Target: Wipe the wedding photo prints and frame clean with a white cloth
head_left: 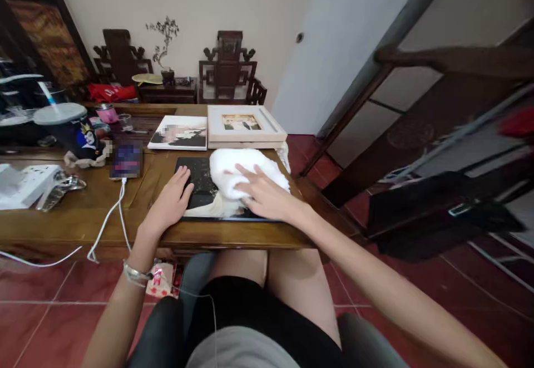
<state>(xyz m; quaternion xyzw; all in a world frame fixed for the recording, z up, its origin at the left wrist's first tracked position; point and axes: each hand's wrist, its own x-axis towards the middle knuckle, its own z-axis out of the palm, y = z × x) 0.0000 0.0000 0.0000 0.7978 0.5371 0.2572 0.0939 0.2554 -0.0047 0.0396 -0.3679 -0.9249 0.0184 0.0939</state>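
Note:
A dark photo panel (199,185) lies flat near the front edge of the wooden table (83,212). My left hand (172,201) rests flat on its left side, fingers stretched out. On top of the panel lies a white cloth (237,170), and my right hand (262,194) presses on it with fingers spread. Behind the panel lie a frameless photo print (180,132) and a cream picture frame (244,124) holding a photo.
A phone (126,161) with a white charging cable (109,215) lies left of the panel. Further left are a mug with a cartoon figure (81,134), a white box (25,185) and clutter. Carved wooden chairs (227,67) stand at the back wall. A stair railing (417,78) rises at right.

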